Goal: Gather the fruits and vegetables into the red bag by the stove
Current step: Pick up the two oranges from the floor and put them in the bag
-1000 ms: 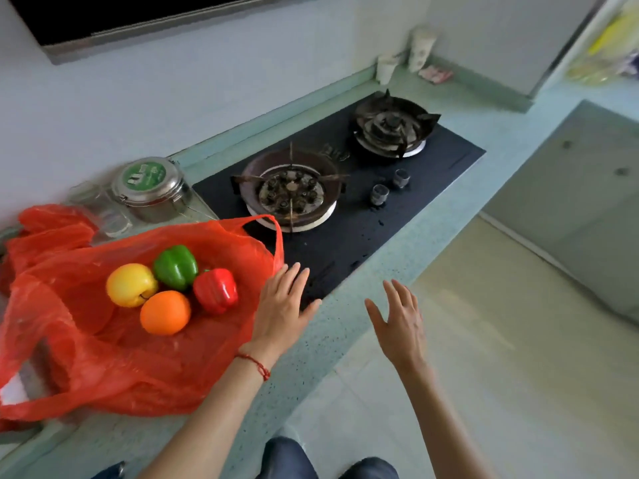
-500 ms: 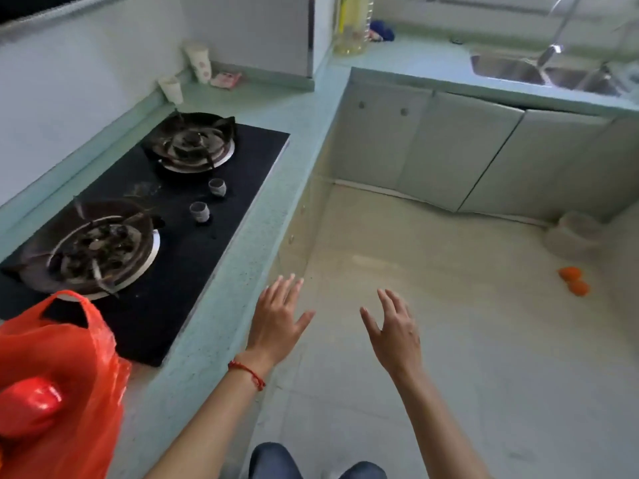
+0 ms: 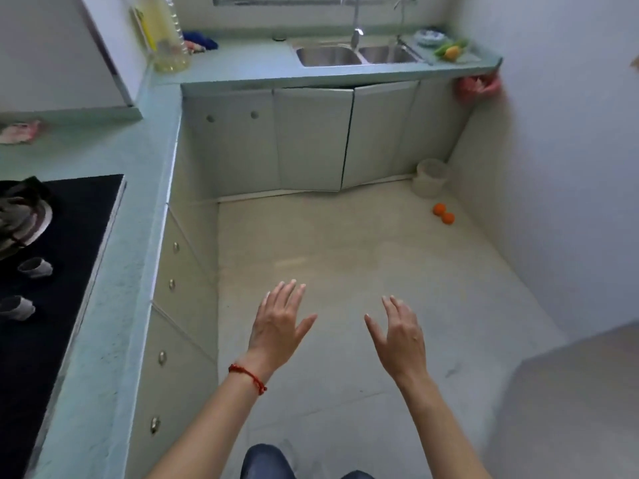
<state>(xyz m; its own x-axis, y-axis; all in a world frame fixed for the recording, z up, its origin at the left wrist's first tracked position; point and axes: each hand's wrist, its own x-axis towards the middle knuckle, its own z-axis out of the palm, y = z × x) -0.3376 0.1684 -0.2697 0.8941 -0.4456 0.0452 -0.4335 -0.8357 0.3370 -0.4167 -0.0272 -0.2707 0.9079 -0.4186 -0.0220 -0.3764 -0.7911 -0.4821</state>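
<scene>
Two small orange fruits (image 3: 443,213) lie together on the floor at the far right, beside the wall. Green and yellow vegetables (image 3: 450,51) rest on the counter to the right of the sink (image 3: 356,55). My left hand (image 3: 280,324) and my right hand (image 3: 399,335) hover over the floor in front of me, both empty with fingers spread. A red string circles my left wrist. The red bag is out of view. The black stove (image 3: 52,271) shows at the left edge.
A white bucket (image 3: 430,177) stands on the floor near the oranges. A large oil bottle (image 3: 166,32) sits on the corner counter. A pink bag (image 3: 475,88) hangs under the counter's right end. Cabinet doors (image 3: 311,140) line the far side, drawers the left.
The view has swung right, away from the red bag and most of the stove, toward the sink and floor. Both hands stay open and have moved off the counter edge.
</scene>
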